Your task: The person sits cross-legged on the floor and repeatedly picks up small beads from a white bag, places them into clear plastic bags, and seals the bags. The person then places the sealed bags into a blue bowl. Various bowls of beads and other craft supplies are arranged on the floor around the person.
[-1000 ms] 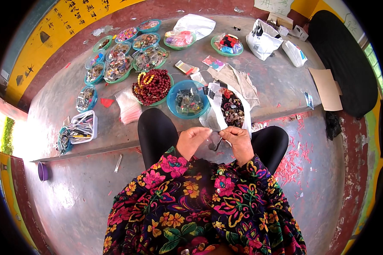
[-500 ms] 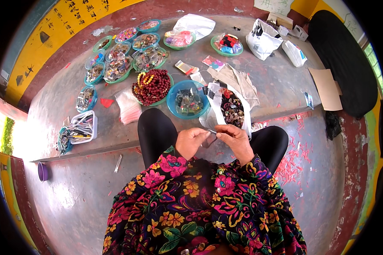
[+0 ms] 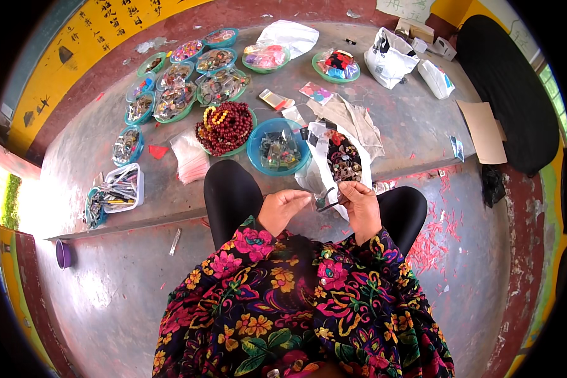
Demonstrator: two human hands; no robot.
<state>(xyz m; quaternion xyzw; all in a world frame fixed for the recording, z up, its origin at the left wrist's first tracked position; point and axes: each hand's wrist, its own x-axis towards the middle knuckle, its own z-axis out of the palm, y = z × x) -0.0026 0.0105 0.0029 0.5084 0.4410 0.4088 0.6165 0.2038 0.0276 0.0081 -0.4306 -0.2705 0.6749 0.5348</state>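
My left hand (image 3: 285,210) is closed in a pinch over my lap. Something small and clear seems to stick out at its fingertips, but I cannot make out what it is. My right hand (image 3: 363,211) pinches a thin dark band (image 3: 327,206), whose loose part hangs toward the left hand. Just beyond the right hand, an opened white plastic bag (image 3: 318,151) rests between my knees. Inside it lie many small dark and coloured ring-like pieces (image 3: 343,162). To its left stands a blue basin (image 3: 252,151) with clear packets of small things (image 3: 278,150).
Red and yellow beads (image 3: 223,131) fill a bowl behind my left knee. Farther back are several bowls of small goods (image 3: 173,101). A white tray of pens or tools (image 3: 123,189) sits at left, above a purple cup (image 3: 63,254). Red scraps (image 3: 438,236) litter the floor at right.
My hands have moved apart. The right hand has shifted a little right and upward with the dark band, and its fingers now point up. The left hand has barely moved.
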